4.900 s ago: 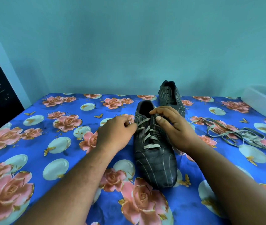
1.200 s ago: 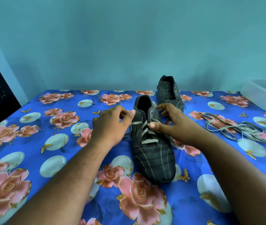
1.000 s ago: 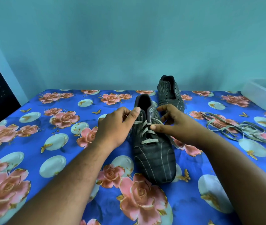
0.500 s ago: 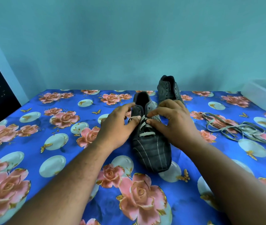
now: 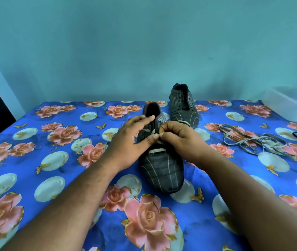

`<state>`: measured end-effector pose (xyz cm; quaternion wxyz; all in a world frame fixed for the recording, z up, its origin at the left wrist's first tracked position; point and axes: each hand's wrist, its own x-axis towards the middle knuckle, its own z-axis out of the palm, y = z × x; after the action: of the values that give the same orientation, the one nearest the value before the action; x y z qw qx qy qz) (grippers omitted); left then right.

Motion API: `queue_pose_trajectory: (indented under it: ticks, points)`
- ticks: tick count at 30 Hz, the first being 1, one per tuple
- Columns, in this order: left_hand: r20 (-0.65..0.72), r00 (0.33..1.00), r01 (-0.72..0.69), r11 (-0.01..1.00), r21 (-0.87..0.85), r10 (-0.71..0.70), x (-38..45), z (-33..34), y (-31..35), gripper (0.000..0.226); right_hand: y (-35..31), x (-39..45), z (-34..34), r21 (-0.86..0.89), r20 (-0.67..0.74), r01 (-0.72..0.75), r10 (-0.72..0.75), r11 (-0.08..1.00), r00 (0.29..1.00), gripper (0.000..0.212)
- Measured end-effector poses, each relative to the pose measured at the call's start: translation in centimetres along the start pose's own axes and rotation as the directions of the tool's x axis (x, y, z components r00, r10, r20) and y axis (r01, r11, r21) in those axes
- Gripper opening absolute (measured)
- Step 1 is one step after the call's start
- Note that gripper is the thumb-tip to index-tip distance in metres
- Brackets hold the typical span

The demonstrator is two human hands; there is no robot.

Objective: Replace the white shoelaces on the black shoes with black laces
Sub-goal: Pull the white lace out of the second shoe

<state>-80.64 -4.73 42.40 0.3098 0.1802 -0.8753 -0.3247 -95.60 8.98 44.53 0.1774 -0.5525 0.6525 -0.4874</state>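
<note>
Head view: near shoe [image 5: 160,165] on the floral cloth [image 5: 53,160], white lace [image 5: 157,151] only partly out of the eyelets. Risk — too hard a tug snags the lace or drags the shoe sideways. Left hand [image 5: 131,142] steadying the shoe's side, fingers fairly straight; right hand [image 5: 178,138] curled, pinching the lace — far shoe [image 5: 183,105] already unlaced, loose laces [image 5: 252,140] off right.

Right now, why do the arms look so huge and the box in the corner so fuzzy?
Head view: the wide-angle lens stretches whatever is near the lower edge, so the forearms swell while the left hand and right hand on the near shoe look normal. Head view: the plastic box is pale and soft against the wall. Head view: lighting is even and bluish, shadows faint, no glare.
</note>
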Motion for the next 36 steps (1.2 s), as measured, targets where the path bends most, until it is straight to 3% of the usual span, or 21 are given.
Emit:
queue_pose_trajectory:
  ticks: [3, 7, 10, 12, 15, 18, 20, 25, 28, 29, 31, 33, 34, 36]
  points:
    - [0.005, 1.000, 0.006, 1.000, -0.005, -0.006, 0.0, -0.1, 0.0, 0.066, 0.0, -0.1, 0.2, -0.063, -0.052, 0.033, -0.037, 0.997, 0.998, 0.015]
    - [0.020, 1.000, 0.010, 0.998, -0.056, -0.008, -0.3, -0.6, 0.2, 0.064, 0.5, 0.2, -0.2, -0.417, -0.157, 0.120, -0.202, 0.901, 0.967, 0.016]
    - [0.045, 0.999, 0.014, 0.998, -0.059, -0.011, -0.3, -0.8, 0.0, 0.069, 0.4, 0.2, -0.4, -0.449, -0.152, 0.151, -0.242, 0.881, 0.958, 0.019]
    - [0.053, 0.999, 0.011, 0.999, -0.046, -0.009, -0.3, -0.7, -0.2, 0.076, 0.0, 0.0, -0.1, -0.350, -0.107, 0.126, -0.173, 0.928, 0.979, 0.014]
    - [0.050, 0.999, -0.010, 0.999, -0.033, 0.011, -0.2, -0.6, -0.4, 0.078, -0.2, 0.1, 0.2, -0.131, 0.010, 0.027, -0.026, 0.991, 1.000, 0.023]
    - [0.041, 0.999, -0.020, 1.000, -0.022, 0.021, 0.0, -0.4, -0.7, 0.078, -0.3, 0.1, 0.4, -0.012, 0.014, -0.033, 0.033, 0.999, 0.999, 0.028]
    - [0.037, 0.999, -0.016, 0.999, -0.028, 0.017, 0.0, -0.4, -0.7, 0.077, -0.7, -0.1, 0.5, -0.044, -0.009, -0.021, 0.021, 0.999, 1.000, 0.037]
    - [0.037, 0.999, -0.010, 0.999, -0.040, 0.012, 0.0, -0.4, -0.8, 0.078, -1.1, -0.5, 0.3, -0.195, -0.128, 0.017, -0.043, 0.981, 0.991, 0.018]
    - [0.034, 0.999, -0.011, 0.999, -0.036, 0.012, 0.0, -0.3, -0.8, 0.079, -1.3, -0.4, 0.0, -0.224, -0.105, 0.060, -0.085, 0.973, 0.991, 0.018]
    - [0.033, 0.999, -0.010, 0.999, -0.035, 0.011, 0.0, -0.3, -0.8, 0.079, -1.1, -0.3, -0.1, -0.176, -0.074, 0.046, -0.060, 0.983, 0.995, 0.021]
    - [0.030, 1.000, -0.008, 0.999, -0.037, 0.009, 0.1, -0.4, -0.7, 0.079, -0.8, -0.4, -0.1, 0.082, 0.012, -0.035, 0.034, 0.996, 0.999, 0.024]
    - [0.036, 0.999, -0.003, 0.999, -0.034, 0.004, 0.1, -0.4, -0.6, 0.078, -0.6, -0.5, 0.0, 0.300, 0.073, -0.126, 0.109, 0.945, 0.991, 0.036]
    - [0.036, 0.999, -0.002, 1.000, -0.026, 0.003, 0.1, -0.4, -0.6, 0.078, -0.5, -0.5, 0.1, 0.294, 0.053, -0.124, 0.114, 0.948, 0.992, 0.041]
    - [0.032, 0.999, 0.000, 1.000, -0.018, 0.001, 0.1, -0.4, -0.6, 0.079, -0.5, -0.3, 0.2, 0.000, -0.070, -0.013, 0.013, 1.000, 0.997, 0.040]
